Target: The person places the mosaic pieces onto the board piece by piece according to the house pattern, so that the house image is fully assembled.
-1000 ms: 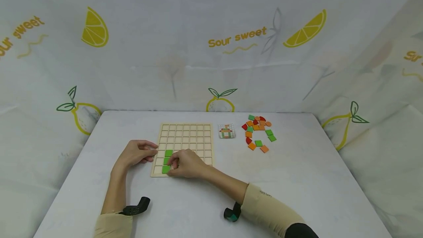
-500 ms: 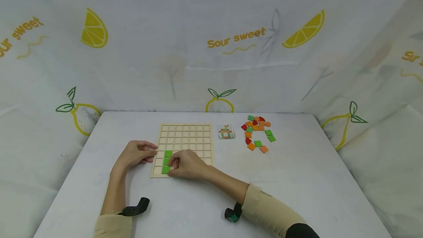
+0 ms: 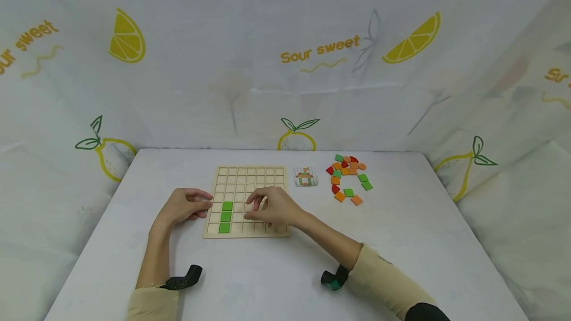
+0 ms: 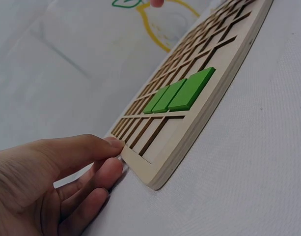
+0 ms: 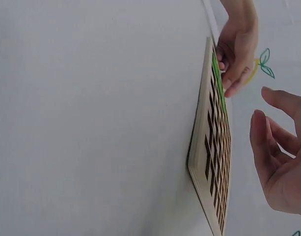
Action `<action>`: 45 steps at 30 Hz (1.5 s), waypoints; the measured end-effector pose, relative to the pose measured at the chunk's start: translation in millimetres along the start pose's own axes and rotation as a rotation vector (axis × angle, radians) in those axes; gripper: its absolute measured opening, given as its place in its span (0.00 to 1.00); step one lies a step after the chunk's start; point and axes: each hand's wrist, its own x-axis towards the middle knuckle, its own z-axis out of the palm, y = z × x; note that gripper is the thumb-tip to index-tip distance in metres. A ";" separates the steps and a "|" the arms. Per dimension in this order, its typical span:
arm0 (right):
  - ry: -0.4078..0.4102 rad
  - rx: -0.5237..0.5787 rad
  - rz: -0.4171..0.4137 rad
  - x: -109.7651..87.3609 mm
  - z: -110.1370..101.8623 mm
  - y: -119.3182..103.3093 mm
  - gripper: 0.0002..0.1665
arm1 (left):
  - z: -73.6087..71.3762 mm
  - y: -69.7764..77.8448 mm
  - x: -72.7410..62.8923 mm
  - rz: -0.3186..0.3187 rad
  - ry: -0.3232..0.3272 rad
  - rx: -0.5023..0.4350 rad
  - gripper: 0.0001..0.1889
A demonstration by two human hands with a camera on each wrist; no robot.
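Note:
A pale wooden grid board (image 3: pixel 243 235) lies on the white table. Three green square tiles (image 3: pixel 225 216) fill neighbouring cells of one column near its left side. My left hand (image 3: pixel 185 206) holds the board's left edge; in the left wrist view the thumb (image 4: pixel 113 142) lies on the rim, with curled fingers (image 4: pixel 108 172) close beside the edge. My right hand (image 3: pixel 277 207) hovers over the board's right half, hiding several cells. In the right wrist view its thumb and index finger stand apart with nothing between them.
A small pattern card (image 3: pixel 305 176) lies right of the board. Farther right is a loose scatter of green, orange and red pieces, among them a green tile (image 3: pixel 349 192) and an orange tile (image 3: pixel 357 200). A white printed cloth (image 3: pixel 223 63) hangs behind the table.
My right hand has lifted from the green tiles and moved right and away over the board, uncovering all three. The left hand has stayed at the board's edge.

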 end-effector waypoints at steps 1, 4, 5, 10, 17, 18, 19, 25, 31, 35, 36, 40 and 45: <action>0.008 0.007 0.012 -2.7 -6.3 1.2 0.20 | 0.0 0.0 0.1 -0.001 -0.001 0.000 0.19; 0.037 0.020 0.060 -12.0 -25.3 7.6 0.23 | -0.2 -0.5 0.7 -0.004 -0.002 0.002 0.19; 0.046 0.027 0.077 -15.4 -31.6 10.7 0.24 | -0.2 -0.5 0.9 -0.006 -0.001 0.004 0.19; 0.114 0.027 0.143 -35.5 -61.9 27.7 0.26 | 0.1 0.1 0.6 -0.017 0.007 0.015 0.19; 0.226 0.027 0.277 -75.9 -99.0 54.1 0.28 | 0.8 -0.5 2.3 -0.015 0.005 0.025 0.18; 0.232 0.021 0.291 -82.7 -103.8 58.6 0.29 | 1.1 -0.6 2.7 -0.016 0.005 0.026 0.18; 0.239 0.020 0.306 -89.1 -108.4 63.1 0.29 | 1.2 -0.7 2.9 -0.020 0.007 0.024 0.18; 0.273 0.040 0.375 -123.1 -133.2 89.7 0.30 | 1.3 -0.5 2.6 -0.031 0.016 0.021 0.18; 0.306 0.038 0.425 -145.7 -150.2 114.3 0.28 | 1.4 1.1 0.8 -0.033 0.011 0.020 0.18; 0.311 0.065 0.441 -155.4 -155.8 125.9 0.30 | 1.4 1.9 -0.2 -0.032 0.004 0.022 0.18; 0.309 0.074 0.440 -157.0 -156.6 128.1 0.30 | 1.7 2.1 -0.1 -0.034 0.006 0.020 0.18; 0.293 0.106 0.453 -161.4 -158.3 136.2 0.31 | 2.3 1.5 0.1 -0.029 0.009 0.018 0.18; 0.291 0.128 0.483 -164.8 -158.2 142.3 0.33 | 2.0 1.8 -0.7 -0.030 0.013 0.015 0.18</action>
